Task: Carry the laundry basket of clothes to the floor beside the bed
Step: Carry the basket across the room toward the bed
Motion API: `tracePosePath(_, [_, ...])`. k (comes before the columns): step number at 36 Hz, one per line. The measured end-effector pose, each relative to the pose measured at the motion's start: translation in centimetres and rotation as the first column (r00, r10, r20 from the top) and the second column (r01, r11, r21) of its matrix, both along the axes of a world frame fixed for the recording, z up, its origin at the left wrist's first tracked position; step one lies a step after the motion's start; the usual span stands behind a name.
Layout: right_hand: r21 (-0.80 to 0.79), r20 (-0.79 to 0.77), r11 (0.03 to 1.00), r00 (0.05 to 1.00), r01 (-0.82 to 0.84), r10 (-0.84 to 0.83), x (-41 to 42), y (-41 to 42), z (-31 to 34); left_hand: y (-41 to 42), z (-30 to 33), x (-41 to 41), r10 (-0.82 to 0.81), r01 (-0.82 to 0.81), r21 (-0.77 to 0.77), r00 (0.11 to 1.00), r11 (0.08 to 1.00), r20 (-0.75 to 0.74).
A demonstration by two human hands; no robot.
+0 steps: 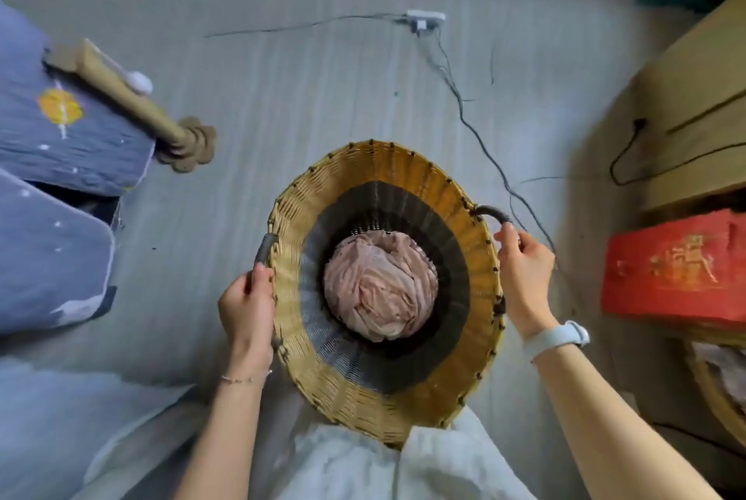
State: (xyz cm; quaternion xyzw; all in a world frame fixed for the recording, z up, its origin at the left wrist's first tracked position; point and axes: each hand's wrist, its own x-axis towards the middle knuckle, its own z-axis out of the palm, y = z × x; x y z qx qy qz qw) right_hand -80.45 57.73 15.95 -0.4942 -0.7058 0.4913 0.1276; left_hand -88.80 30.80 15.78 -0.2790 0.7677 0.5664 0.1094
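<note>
Head view: the round woven wicker laundry basket with yellow rim and dark inner band [387,285] hangs directly in front of the person's torso, between both hands. A bundle of pale pink clothes [381,285] lies at its bottom. The left hand [246,303] has its fingers [262,277] clamped on the dark left handle [264,249]. The right hand [524,277] has its fingers closed on the dark right handle [490,213]. The handles sit opposite each other, left to right; both hands are equally near.

The bed with blue patterned cover [52,160] lies to the left, beside bare grey floor [258,96]. Judgement: set-down space lies leftward. A black cable [476,128] trails on the right, near a red box [674,269].
</note>
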Motion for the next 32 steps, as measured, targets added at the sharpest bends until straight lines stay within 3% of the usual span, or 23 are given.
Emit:
tracePosePath(4, [0.028,0.016,0.998,0.999,-0.047,0.047,-8.1,-1.5,1.1,-1.6,0.6,-6.4,0.085,-0.085,0.009,0.996,0.996,0.026])
tracePosePath(15, [0.022,-0.042,0.991,0.99,-0.132,0.133,-27.5,-1.9,4.6,-2.7,2.8,-23.1,0.092,-0.091,0.012,0.996,0.996,-0.021])
tracePosePath(26, [-0.04,-0.081,0.986,0.984,-0.164,0.16,-48.1,2.2,5.0,1.7,3.6,-42.3,0.156,-0.159,-0.014,0.982,0.987,-0.102])
tracePosePath(32, [-0.085,-0.103,0.962,0.962,-0.26,0.252,-59.7,4.2,6.0,3.8,5.0,-51.0,0.252,-0.256,-0.072,0.966,0.964,-0.059])
